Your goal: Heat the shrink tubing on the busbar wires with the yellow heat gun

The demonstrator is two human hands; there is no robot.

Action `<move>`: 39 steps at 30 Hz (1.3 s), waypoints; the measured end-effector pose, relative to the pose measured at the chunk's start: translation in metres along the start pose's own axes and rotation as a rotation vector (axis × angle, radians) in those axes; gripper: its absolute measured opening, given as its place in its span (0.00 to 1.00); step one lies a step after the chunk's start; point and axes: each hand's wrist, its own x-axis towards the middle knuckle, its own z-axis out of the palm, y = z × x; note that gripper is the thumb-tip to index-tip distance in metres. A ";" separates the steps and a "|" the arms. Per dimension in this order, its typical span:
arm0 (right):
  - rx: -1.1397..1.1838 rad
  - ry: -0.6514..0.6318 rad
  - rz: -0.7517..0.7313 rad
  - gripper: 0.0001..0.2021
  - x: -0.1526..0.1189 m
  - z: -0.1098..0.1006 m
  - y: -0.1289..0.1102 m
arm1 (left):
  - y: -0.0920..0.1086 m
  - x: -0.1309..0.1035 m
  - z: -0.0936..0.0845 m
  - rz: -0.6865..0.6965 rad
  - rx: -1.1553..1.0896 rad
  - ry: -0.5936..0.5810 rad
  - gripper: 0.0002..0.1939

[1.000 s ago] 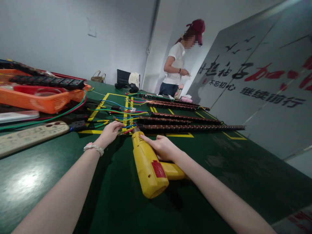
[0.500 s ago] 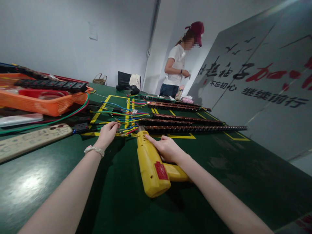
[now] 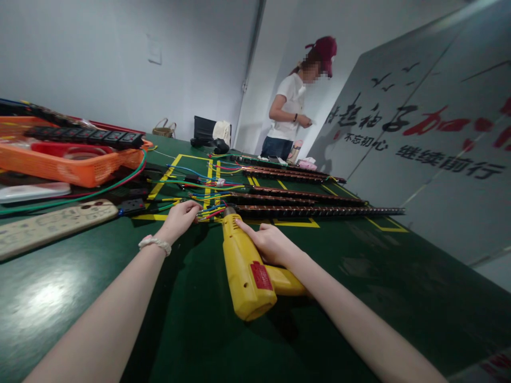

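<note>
My right hand (image 3: 275,243) is wrapped round a yellow heat gun (image 3: 241,266), its nozzle pointing away from me at the near end of a long black strip (image 3: 319,211) with copper bars. Coloured wires (image 3: 213,211), red, yellow and blue, come out of that end. At their loose ends my left hand (image 3: 181,218) has its fingers pinched together on the wires; the fingertips are partly hidden. More strips (image 3: 303,194) with wires lie side by side just beyond.
On the left stands an orange basket (image 3: 88,170) holding black socket strips. A beige patterned board (image 3: 59,226) and a white object (image 3: 34,192) lie before it. Yellow tape marks the green table (image 3: 191,330). Across the table stands a person in a cap (image 3: 285,109).
My left hand has shifted slightly right, closer to the wire ends and the nozzle. The heat gun has moved a little to the left and up, still in my right hand.
</note>
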 end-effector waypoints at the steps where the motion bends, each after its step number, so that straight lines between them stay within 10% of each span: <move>1: 0.001 0.000 -0.001 0.42 0.000 0.000 0.000 | -0.001 0.000 0.001 -0.004 -0.025 -0.016 0.18; 22: 0.038 0.002 -0.123 0.41 0.016 -0.006 -0.031 | -0.003 0.000 0.001 -0.014 -0.217 -0.140 0.26; 39: 0.057 0.047 -0.044 0.41 0.005 0.002 -0.003 | -0.004 -0.001 0.002 0.046 -0.168 -0.125 0.26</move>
